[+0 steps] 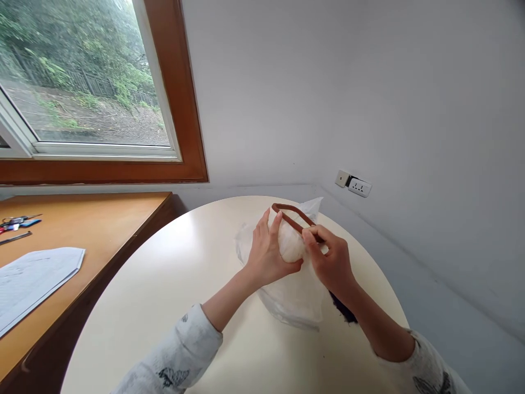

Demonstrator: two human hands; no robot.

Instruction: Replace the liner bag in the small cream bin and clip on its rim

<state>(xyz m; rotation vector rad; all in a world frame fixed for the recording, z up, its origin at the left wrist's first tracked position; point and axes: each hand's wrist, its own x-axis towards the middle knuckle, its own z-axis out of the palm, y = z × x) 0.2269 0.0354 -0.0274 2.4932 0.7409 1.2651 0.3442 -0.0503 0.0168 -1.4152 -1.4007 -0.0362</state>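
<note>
- White, thin and see-through, a plastic bag (291,303) lies crumpled on the round cream desk (164,306) in our head view, spreading beneath both our hands.
- Above the bag's middle we have the pale round bundle (290,245), set between the thumb and fingers of our left grip (266,254). That grip is broad, curved to the bundle and closed against it: the thumb runs along the near edge toward the right, the fingers reach up around the far left.
- Whether the bundle lies inside the bag or on top of it, we cannot tell.
- Our right grip (333,262) is pinched narrow, thumb against fingers, on the near right end of a brown loop (289,207), just right of the bundle. From our pinch the loop slants away to the upper left, and its bend comes up beside our left fingertips; we cannot tell if they touch.
- Below our right forearm a dark, fuzzy-edged thing (343,309) pokes out, mostly hidden.
- Off to our left, well apart from the bundle, a wooden desk (102,219) carries white papers (36,279) and a small cluster of stationery (18,223).
- Ahead of us are a brown window frame (180,109) and a wall socket (360,187).
</note>
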